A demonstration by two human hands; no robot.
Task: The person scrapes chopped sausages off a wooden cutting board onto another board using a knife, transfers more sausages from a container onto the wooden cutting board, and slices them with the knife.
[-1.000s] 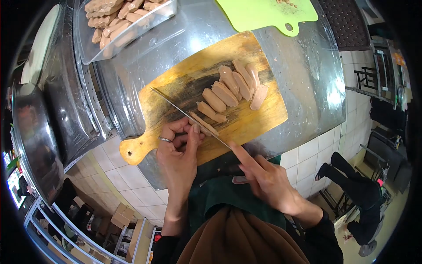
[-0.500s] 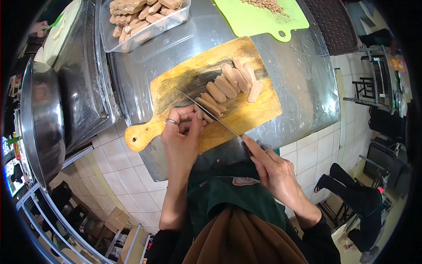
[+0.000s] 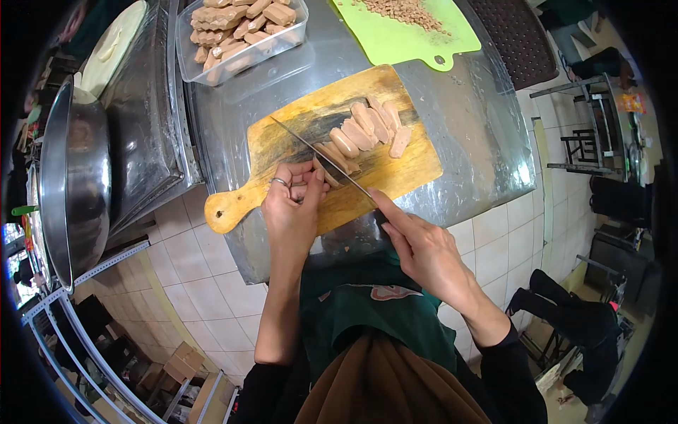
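Observation:
My right hand (image 3: pixel 427 251) grips a knife (image 3: pixel 304 143) by its handle, index finger stretched along the top. The blade slants across a wooden cutting board (image 3: pixel 406 166), its tip pointing to the far left. Just left of the blade, the bent fingers of my left hand (image 3: pixel 293 201) pinch a piece of sausage (image 3: pixel 330 179), mostly hidden by fingers and blade. More lengthwise-cut sausage pieces (image 3: pixel 359 133) lie in an uneven row on the board, right of the knife.
Behind the board stands a clear plastic container (image 3: pixel 272 69) of sausages. A green cutting board (image 3: pixel 395 42) with small diced bits lies far right. A large metal bowl (image 3: pixel 88 169) is at left. Another person in dark clothes (image 3: pixel 593 332) is at the right edge.
My right hand has pushed the knife forward and to the left, so its tip reaches nearer the board's far edge. My left hand keeps its pinch. The whole view has shifted slightly.

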